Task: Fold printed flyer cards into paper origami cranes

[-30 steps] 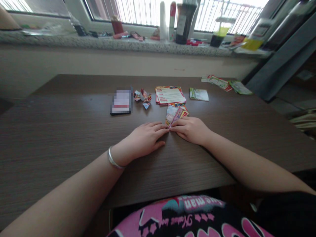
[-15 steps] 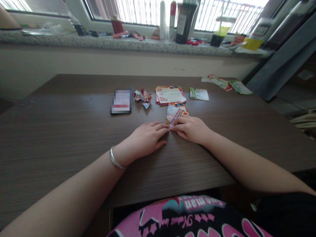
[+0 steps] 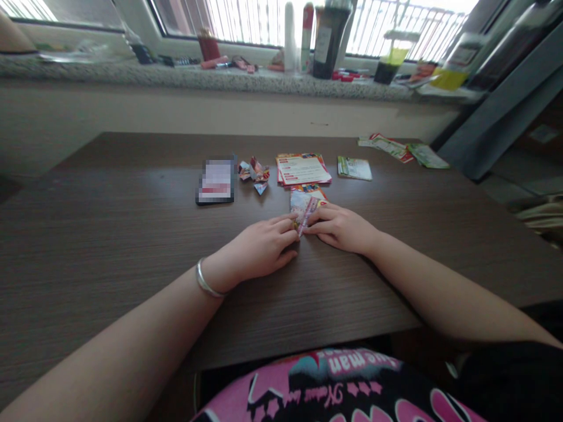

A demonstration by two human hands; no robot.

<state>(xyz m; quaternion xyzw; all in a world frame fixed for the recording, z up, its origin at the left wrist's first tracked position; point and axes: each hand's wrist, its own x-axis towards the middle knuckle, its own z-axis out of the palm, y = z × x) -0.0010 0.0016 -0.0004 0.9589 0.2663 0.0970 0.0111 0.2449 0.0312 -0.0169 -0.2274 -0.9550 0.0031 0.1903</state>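
Observation:
A colourful printed paper card lies flat on the table in front of me, with a pinkish strip folded diagonally across its near side. My right hand has its bent fingers closed on the folded strip from the right. From the left, my left hand reaches in with its fingertips resting on the card's near left corner. Its fingers are stretched out, and the thumb lies apart from them, close to the tabletop. A silver bangle circles the left wrist. Fingers cover the near right part of the card.
Just beyond is a stack of printed cards, beside a smaller green-edged stack. A folded paper piece and a dark-framed device with a blurred screen sit to the left. Loose green cards lie far right. Bottles line the windowsill.
The card has shifted slightly left and toward me, turning a little. My left fingertips have moved onto its corner. My right hand stays at the folded strip.

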